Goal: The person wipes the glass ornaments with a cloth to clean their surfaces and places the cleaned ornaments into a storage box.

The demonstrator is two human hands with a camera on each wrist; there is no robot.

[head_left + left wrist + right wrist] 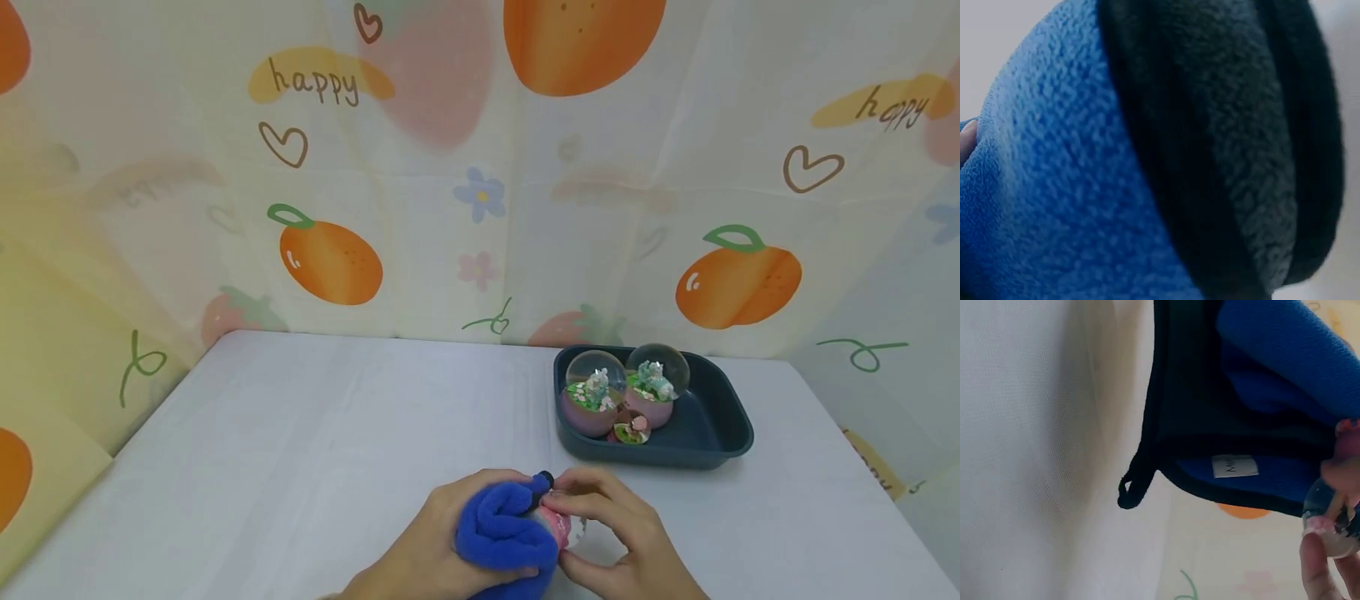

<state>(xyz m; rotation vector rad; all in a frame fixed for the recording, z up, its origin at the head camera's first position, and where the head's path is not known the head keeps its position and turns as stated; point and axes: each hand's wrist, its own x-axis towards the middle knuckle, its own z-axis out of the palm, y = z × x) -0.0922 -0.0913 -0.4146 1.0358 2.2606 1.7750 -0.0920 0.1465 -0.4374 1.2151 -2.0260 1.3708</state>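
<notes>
A bunched blue microfibre cloth (506, 533) with black edging is gripped in my left hand (423, 537), low in the middle of the head view. Against the cloth's right side is a small snow globe (557, 527) with a pink base and a clear dome. My right hand (630, 527) pinches this globe between thumb and fingers. In the right wrist view the clear dome (1317, 499) shows beside the fingertips (1314, 556), and the cloth's corner with a black loop (1129, 494) and white label hangs nearby. Blue cloth (1072, 162) fills most of the left wrist view.
Behind my right hand stands a dark blue tray (712, 417) holding two larger snow globes (592, 408) with purple-pink bases and one small round ornament (630, 429). A white cloth covers the table (300, 433). A fruit-printed curtain (420, 250) rises along its back edge.
</notes>
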